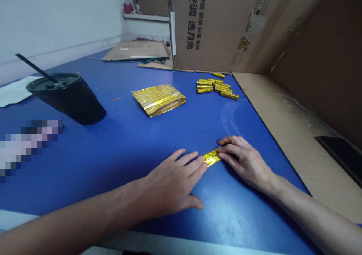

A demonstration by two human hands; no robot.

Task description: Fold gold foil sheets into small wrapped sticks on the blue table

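Observation:
A narrow folded strip of shiny gold foil paper (212, 158) lies on the blue table in front of me, slanting up to the right. My left hand (177, 179) rests palm down, fingers outstretched and thumb apart, its fingertips pressing on the strip's left end. Curled fingers of my right hand (243, 159) pinch the right end and cover part of it. Farther back lies a stack of flat gold foil paper sheets (160, 100). Several small folded gold foil strips (213, 86) form a loose pile at the back right.
A dark tumbler (76, 100) with a straw stands at the left, near a white sheet (14, 91) and a pixelated object (25, 145). Large cardboard (215, 29) walls the back and right. Flattened cardboard (135, 51) lies at the far edge of the blue table (118, 145).

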